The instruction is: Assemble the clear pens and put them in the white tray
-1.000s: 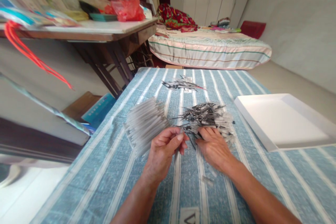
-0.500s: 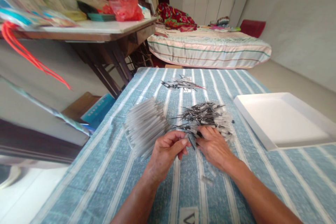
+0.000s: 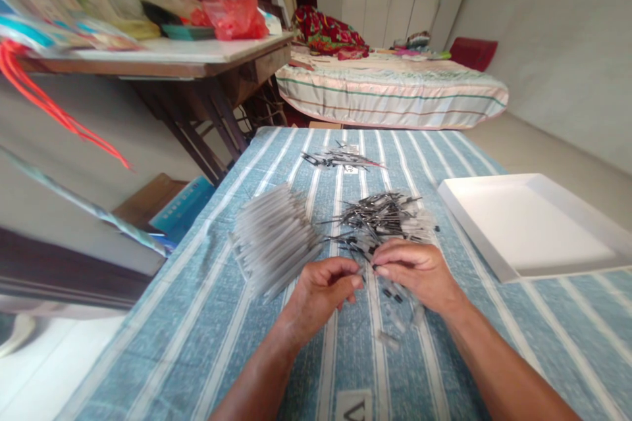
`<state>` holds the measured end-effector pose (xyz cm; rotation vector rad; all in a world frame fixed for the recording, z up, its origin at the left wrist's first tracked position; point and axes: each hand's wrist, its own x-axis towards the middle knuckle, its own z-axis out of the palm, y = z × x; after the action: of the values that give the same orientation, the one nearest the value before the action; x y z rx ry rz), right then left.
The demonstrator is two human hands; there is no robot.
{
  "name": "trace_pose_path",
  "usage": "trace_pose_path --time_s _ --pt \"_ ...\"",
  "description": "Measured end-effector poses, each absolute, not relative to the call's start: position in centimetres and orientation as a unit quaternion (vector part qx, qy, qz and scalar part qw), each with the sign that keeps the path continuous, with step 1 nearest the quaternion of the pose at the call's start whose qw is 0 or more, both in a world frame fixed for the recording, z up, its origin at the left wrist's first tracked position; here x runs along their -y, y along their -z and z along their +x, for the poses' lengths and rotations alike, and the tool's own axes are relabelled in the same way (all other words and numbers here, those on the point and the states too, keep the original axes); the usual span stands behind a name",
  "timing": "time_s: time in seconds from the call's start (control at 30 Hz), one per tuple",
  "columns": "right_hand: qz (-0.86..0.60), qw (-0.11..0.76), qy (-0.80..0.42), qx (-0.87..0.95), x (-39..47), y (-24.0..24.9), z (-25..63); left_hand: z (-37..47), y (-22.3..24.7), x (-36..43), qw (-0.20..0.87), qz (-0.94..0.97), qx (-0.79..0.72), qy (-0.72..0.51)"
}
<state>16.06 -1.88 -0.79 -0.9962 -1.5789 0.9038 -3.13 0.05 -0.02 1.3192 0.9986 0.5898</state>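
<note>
Small clear pieces (image 3: 388, 340) lie nearest on the striped worktop (image 3: 178, 342). Beyond them, the left hand (image 3: 328, 286) curls its fingers toward the thumb; whether its grip holds anything is unclear. The right hand (image 3: 417, 270) pinches a small black piece (image 3: 375, 268) before a heap of thin dark and clear parts (image 3: 380, 217). A bundle of translucent tubes (image 3: 276, 237) lies left of the heap, a white tray (image 3: 557, 223) right; a smaller pile (image 3: 340, 158) sits farther off.
</note>
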Motion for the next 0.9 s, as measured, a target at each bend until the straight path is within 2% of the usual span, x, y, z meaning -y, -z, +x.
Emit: trace_pose_path --time_s 0.9 --pt "-0.404 0.468 -0.363 0.698 2.00 0.91 15.36 -2.79 -0.95 0.32 0.624 0.598 -0.455 -0.215"
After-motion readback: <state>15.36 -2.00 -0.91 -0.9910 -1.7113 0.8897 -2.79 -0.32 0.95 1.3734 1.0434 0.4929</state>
